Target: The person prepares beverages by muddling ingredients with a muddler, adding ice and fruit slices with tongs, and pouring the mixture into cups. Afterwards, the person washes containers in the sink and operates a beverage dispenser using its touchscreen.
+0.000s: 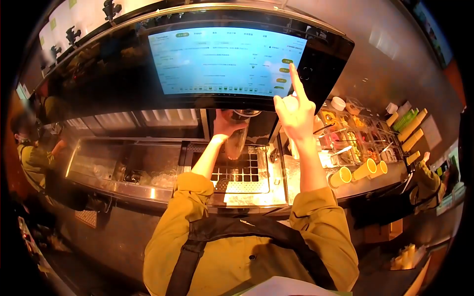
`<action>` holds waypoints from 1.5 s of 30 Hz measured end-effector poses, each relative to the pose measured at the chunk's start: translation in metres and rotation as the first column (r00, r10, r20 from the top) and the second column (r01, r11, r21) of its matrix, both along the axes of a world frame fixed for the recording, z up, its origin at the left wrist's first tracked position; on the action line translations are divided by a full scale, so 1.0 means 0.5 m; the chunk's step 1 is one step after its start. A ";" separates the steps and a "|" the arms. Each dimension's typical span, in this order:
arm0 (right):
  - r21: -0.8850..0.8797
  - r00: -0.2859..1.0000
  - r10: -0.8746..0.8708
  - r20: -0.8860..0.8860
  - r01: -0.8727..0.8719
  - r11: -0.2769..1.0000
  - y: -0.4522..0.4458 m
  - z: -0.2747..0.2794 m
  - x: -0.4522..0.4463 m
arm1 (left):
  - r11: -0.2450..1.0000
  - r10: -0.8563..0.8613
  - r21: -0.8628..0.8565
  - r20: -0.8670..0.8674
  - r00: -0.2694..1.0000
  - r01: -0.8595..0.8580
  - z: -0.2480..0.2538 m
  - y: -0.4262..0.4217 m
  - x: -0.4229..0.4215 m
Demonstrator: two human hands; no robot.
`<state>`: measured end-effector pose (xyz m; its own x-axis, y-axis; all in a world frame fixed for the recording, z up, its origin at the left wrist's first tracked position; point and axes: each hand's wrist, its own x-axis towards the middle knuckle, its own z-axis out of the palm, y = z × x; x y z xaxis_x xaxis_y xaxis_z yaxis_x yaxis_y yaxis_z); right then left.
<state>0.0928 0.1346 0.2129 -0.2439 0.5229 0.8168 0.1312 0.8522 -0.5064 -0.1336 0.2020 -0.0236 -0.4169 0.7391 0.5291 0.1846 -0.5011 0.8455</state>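
My left hand (pixel 227 124) is wrapped round a tall clear cup (pixel 237 140) under the lower edge of a wide touchscreen (pixel 222 64). The cup stands upright over a metal drip grid (pixel 242 170), its upper part close to a dark machine front. My right hand (pixel 296 106) is raised with the index finger stretched out to the right side of the screen, by a column of small yellow-green buttons. The other fingers of that hand are curled in, and nothing shows in them. The small text on the screen is unreadable.
Right of the grid stand topping containers (pixel 353 138), yellow cups (pixel 364 170) and stacked cups (pixel 412 126). On the left is a steel counter with wells (pixel 148 160). One person (pixel 34 158) is at the far left, another (pixel 428 182) at the far right.
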 end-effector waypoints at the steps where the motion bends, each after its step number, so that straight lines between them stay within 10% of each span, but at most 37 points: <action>1: -0.001 0.999 -0.027 0.030 0.027 1.000 0.007 0.005 -0.002 | 0.995 -0.032 0.095 -0.005 0.999 0.033 0.022 0.005 0.004; 10: -0.206 0.941 0.303 0.151 -0.270 0.941 -0.004 -0.037 0.077 | 0.969 -0.084 -0.243 -0.143 0.986 0.047 0.089 -0.011 0.019; 18: -0.605 0.522 0.677 0.519 -0.336 0.722 -0.009 -0.211 0.130 | 0.977 -0.072 -0.213 -0.192 0.979 0.030 0.101 -0.025 0.028; 23: -0.409 0.364 0.607 0.706 -0.490 0.770 -0.041 -0.362 0.164 | 0.918 0.035 -0.384 -0.167 0.985 -0.097 0.125 -0.057 0.043; 28: -0.127 0.236 0.310 0.921 -0.568 0.813 -0.046 -0.572 0.260 | 0.974 -0.106 -0.208 -0.074 0.992 0.088 0.057 -0.013 0.018; 33: 0.072 0.057 -0.057 0.997 -0.335 0.940 -0.013 -0.748 0.348 | 0.971 -0.133 -0.205 -0.044 0.990 0.122 0.042 -0.015 0.025; 40: -0.185 0.624 -0.150 0.767 0.439 0.879 -0.078 -0.720 0.349 | 0.962 -0.079 -0.269 -0.111 0.991 0.047 -0.007 0.001 0.013; 45: -0.306 0.720 -0.224 0.657 0.526 0.794 -0.161 -0.788 0.371 | 0.938 -0.068 -0.345 -0.063 0.996 0.043 -0.012 -0.014 0.016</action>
